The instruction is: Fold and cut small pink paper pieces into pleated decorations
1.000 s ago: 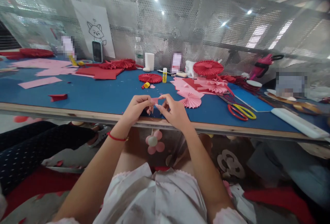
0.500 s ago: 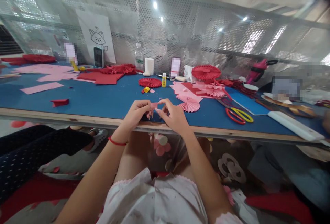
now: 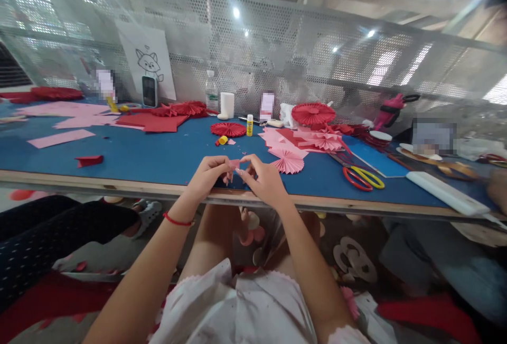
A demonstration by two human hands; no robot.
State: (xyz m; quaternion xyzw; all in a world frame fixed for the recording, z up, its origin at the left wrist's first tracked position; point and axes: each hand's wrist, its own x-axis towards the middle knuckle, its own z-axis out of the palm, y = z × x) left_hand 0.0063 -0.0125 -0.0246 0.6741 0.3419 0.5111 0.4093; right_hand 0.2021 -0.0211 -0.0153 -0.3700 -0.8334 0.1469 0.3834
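Left hand: barely moved; pinching pink paper
Right hand: at paper's edge, grip unclear
Glue stick: beyond hands

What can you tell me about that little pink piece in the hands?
The pink piece is small and looks like paper. The left hand pinches one end; the right hand is close to the other, contact unclear. It's over the blue tabletop, near its front edge. Its full shape is partly hidden.
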